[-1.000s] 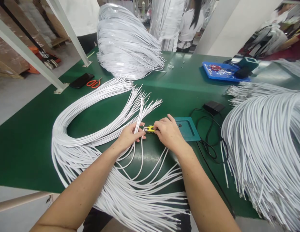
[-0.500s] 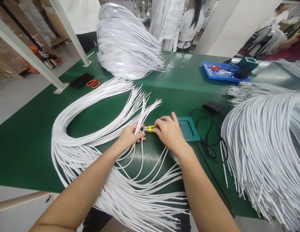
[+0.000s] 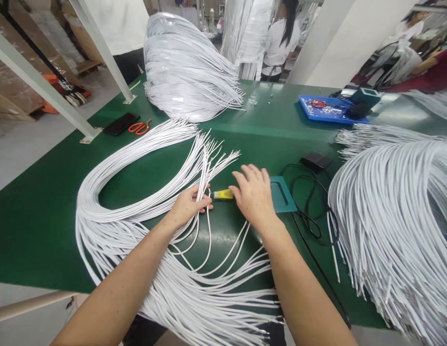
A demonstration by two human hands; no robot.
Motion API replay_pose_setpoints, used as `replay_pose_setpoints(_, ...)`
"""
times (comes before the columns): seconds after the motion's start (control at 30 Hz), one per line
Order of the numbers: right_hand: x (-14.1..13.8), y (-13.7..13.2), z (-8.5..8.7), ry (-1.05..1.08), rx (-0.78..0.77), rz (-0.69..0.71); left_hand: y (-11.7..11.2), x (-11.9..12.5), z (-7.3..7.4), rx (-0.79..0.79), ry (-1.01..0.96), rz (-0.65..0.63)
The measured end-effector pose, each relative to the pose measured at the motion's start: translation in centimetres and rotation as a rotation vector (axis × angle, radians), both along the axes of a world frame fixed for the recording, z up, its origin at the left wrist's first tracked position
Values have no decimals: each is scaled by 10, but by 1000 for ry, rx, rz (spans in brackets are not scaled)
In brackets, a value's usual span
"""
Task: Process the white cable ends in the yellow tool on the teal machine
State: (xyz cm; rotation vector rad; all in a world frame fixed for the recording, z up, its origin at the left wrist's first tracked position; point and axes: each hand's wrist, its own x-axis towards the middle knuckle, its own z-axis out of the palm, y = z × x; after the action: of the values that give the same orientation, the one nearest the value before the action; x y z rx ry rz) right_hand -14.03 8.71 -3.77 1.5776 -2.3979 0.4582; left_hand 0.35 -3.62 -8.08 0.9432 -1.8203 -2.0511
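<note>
My left hand [image 3: 187, 205] is pinched around one thin white cable [image 3: 208, 226] near its stripped end, beside a large looped bundle of white cables [image 3: 137, 168] on the green table [image 3: 39, 206]. My right hand [image 3: 254, 192] rests next to it with fingers stretched forward and its thumb side against a small yellow connector piece [image 3: 223, 194]. The cable end and the yellow piece nearly meet between my hands. A teal fixture block [image 3: 283, 194] lies just right of my right hand.
A big heap of white cables [image 3: 392, 216] fills the right side and another pile [image 3: 187, 67] sits at the back. A black power lead and adapter [image 3: 315, 161], blue parts tray [image 3: 326, 108], phone [image 3: 120, 123] and orange scissors [image 3: 139, 127] lie about. People stand behind the table.
My right hand's fingers have opened out and stretched forward from a pinch on the yellow piece. My left hand stays on the cable, shifted slightly left.
</note>
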Motion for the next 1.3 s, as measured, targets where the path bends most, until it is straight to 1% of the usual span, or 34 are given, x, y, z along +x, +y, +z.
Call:
replay_pose_setpoints(0.03, 8, -1, 6, -77, -5, 91, -1, 1, 1, 8, 10, 3)
replay_pose_setpoints(0.07, 16, -2, 11, -175, 30, 200, -2, 2, 1, 19, 27, 8)
replay_pose_setpoints(0.13, 33, -2, 17, -362, 179, 451, -3, 3, 1, 44, 66, 10)
replay_pose_setpoints(0.17, 41, -2, 18, -430, 271, 549, -3, 3, 1, 53, 83, 7)
replay_pose_setpoints(0.2, 48, -1, 17, -472, 361, 603, -3, 3, 0, 62, 94, 1)
replay_pose_setpoints(0.23, 54, 0, 16, -495, 446, 626, -4, 4, 0, 68, 101, -5)
replay_pose_setpoints(0.3, 62, 1, 12, -509, 581, 593, -4, 3, 0, 93, 109, 3)
replay_pose_setpoints(0.37, 66, 2, 10, -540, 661, 570, -5, 3, 1, 152, 112, 47)
replay_pose_setpoints(0.4, 67, 3, 9, -575, 692, 586, -5, 3, 2, 187, 110, 72)
replay_pose_setpoints(0.5, 64, 4, 9, -787, 819, 679, -5, 2, 6, 267, 117, 103)
replay_pose_setpoints(0.53, 61, 3, 10, -872, 838, 670, -4, 3, 6, 275, 125, 97)
replay_pose_setpoints(0.57, 56, 3, 9, -946, 814, 621, -4, 3, 6, 277, 134, 84)
replay_pose_setpoints(0.6, 51, 2, 9, -999, 736, 536, -4, 3, 6, 273, 146, 69)
replay_pose_setpoints(0.63, 46, 0, 8, -1024, 605, 427, -3, 4, 6, 267, 159, 51)
replay_pose_setpoints(0.7, 36, -3, 5, -1010, 280, 213, -2, 4, 4, 250, 185, 2)
replay_pose_setpoints(0.73, 32, -5, 4, -996, 143, 138, -2, 5, 4, 238, 193, -32)
replay_pose_setpoints(0.77, 29, -7, 2, -990, 40, 93, -2, 5, 3, 224, 195, -64)
replay_pose_setpoints(0.8, 27, -9, 0, -998, -22, 77, -3, 5, 2, 212, 195, -91)
replay_pose_setpoints(0.83, 26, -11, -2, -1022, -42, 89, -3, 5, 2, 208, 196, -106)
replay_pose_setpoints(0.87, 26, -12, -4, -1063, -27, 123, -4, 5, 2, 214, 202, -106)
replay_pose_setpoints(0.93, 28, -15, -8, -1177, 71, 222, -6, 5, 2, 261, 233, -57)
replay_pose_setpoints(1.03, 33, -16, -13, -1333, 265, 348, -9, 5, 3, 335, 270, 52)
replay_pose_setpoints(1.1, 35, -16, -14, -1373, 350, 387, -11, 5, 3, 348, 269, 119)
replay_pose_setpoints(1.17, 35, -15, -13, -1363, 408, 395, -11, 4, 3, 331, 262, 167)
replay_pose_setpoints(1.2, 34, -14, -11, -1336, 408, 374, -10, 3, 3, 313, 261, 181)
replay_pose_setpoints(1.23, 32, -14, -10, -1293, 374, 332, -10, 3, 3, 288, 260, 184)
replay_pose_setpoints(1.3, 27, -14, -7, -1196, 211, 210, -7, 2, 3, 216, 255, 162)
